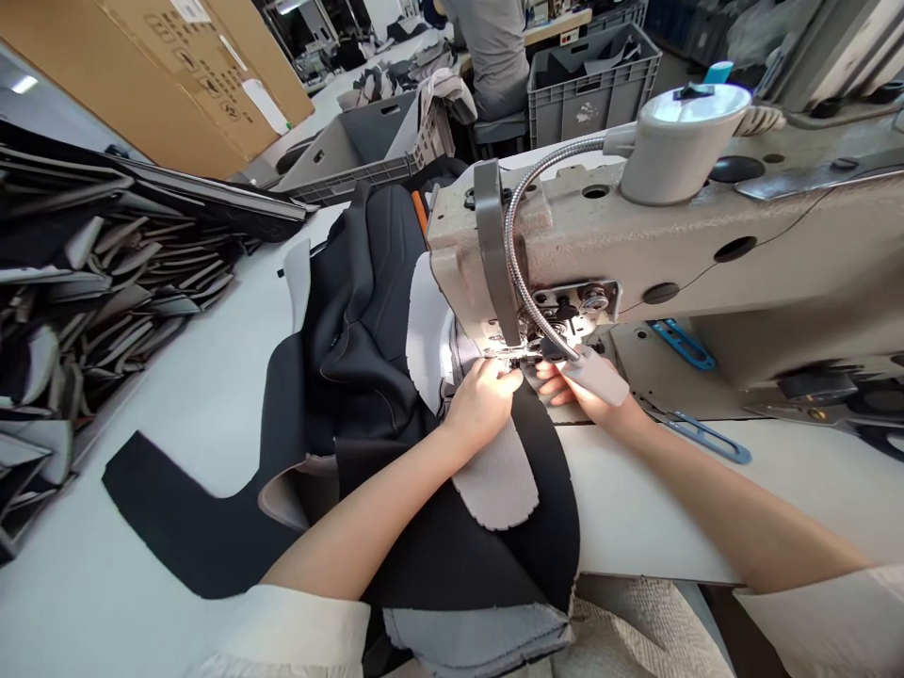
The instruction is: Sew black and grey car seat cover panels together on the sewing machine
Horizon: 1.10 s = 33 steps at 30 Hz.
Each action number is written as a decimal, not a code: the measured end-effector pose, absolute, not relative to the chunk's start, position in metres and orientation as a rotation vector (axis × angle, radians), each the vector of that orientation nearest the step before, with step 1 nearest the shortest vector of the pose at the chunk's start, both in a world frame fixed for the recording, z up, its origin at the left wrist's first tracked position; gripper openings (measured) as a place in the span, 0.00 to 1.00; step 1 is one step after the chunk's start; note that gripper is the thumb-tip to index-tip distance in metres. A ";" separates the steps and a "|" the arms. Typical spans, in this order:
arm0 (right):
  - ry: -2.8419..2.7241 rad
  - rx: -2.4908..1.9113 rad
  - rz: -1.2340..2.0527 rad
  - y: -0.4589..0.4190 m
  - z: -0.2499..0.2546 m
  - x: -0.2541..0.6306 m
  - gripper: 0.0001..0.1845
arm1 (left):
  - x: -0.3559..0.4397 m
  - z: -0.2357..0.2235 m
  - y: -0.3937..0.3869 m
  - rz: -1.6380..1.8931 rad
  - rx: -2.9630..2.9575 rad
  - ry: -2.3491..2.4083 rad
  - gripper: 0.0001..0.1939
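Observation:
Under the head of a beige sewing machine (636, 254) lies a black fabric cover (459, 556) with grey backing pieces. My left hand (484, 400) pinches the fabric just in front of the lit needle area, its fingers closed. To the right of the needle is my right hand (589, 400), its fingers stretched towards the fabric edge and slightly apart. A small lamp head (597, 377) on a bendable metal arm hides part of that hand. A light grey mesh piece (498, 480) lies on the black fabric below my left hand. Bunched black padded fabric (371, 311) spreads behind and left.
Stacked dark fabric pieces (141, 254) rise at the left, near a cardboard box (162, 75). Two blue metal tools with slots lie on the machine bed (636, 367) and table (812, 471). Behind are grey crates (593, 99) and a seated person (494, 56).

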State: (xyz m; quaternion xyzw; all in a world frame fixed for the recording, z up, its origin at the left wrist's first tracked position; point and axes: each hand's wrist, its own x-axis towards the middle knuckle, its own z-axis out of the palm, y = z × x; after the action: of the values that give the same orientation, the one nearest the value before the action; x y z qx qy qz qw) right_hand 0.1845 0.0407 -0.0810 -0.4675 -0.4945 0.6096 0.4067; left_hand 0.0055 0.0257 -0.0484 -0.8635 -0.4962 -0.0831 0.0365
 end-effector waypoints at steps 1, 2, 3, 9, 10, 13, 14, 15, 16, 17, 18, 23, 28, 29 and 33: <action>-1.238 -1.195 1.538 0.043 -0.082 0.183 0.14 | 0.005 -0.049 0.026 -0.254 -2.651 -1.522 0.13; -1.223 -1.208 1.543 0.044 -0.082 0.181 0.13 | 0.005 -0.050 0.026 -0.253 -2.650 -1.522 0.14; -1.210 -1.221 1.550 0.044 -0.081 0.180 0.11 | 0.005 -0.050 0.027 -0.252 -2.650 -1.523 0.14; -1.164 -1.262 1.573 0.043 -0.071 0.182 0.08 | 0.005 -0.051 0.027 -0.252 -2.630 -1.521 0.15; -1.153 -1.262 1.573 0.043 -0.069 0.183 0.08 | 0.005 -0.051 0.027 -0.250 -2.624 -1.514 0.15; -1.129 -1.264 1.571 0.042 -0.065 0.183 0.06 | 0.005 -0.051 0.027 -0.246 -2.624 -1.511 0.15; -1.122 -1.265 1.571 0.041 -0.064 0.183 0.06 | 0.005 -0.051 0.027 -0.244 -2.628 -1.516 0.15; -1.115 -1.267 1.574 0.041 -0.063 0.183 0.06 | 0.005 -0.050 0.027 -0.240 -2.630 -1.518 0.15; -1.107 -1.270 1.575 0.041 -0.062 0.183 0.06 | 0.005 -0.050 0.027 -0.235 -2.628 -1.518 0.15; -1.097 -1.272 1.577 0.041 -0.062 0.183 0.06 | 0.005 -0.050 0.027 -0.230 -2.625 -1.514 0.15; -1.088 -1.271 1.578 0.041 -0.062 0.182 0.06 | 0.005 -0.050 0.026 -0.227 -2.620 -1.511 0.15; -1.063 -1.247 1.572 0.041 -0.067 0.181 0.05 | 0.006 -0.049 0.024 -0.232 -2.604 -1.530 0.15; -1.057 -1.215 1.565 0.041 -0.071 0.182 0.04 | 0.005 -0.049 0.023 -0.221 -2.623 -1.507 0.16; -1.056 -1.207 1.565 0.041 -0.072 0.182 0.03 | 0.005 -0.049 0.024 -0.220 -2.628 -1.499 0.16; -1.055 -1.180 1.557 0.040 -0.075 0.181 0.02 | 0.005 -0.048 0.023 -0.222 -2.620 -1.487 0.15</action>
State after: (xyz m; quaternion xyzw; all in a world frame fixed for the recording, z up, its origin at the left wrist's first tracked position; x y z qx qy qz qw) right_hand 0.1812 0.0403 -0.0748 -0.4762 -0.4255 0.6282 0.4445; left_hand 0.0048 0.0230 -0.0483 -0.8658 -0.4914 -0.0732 0.0602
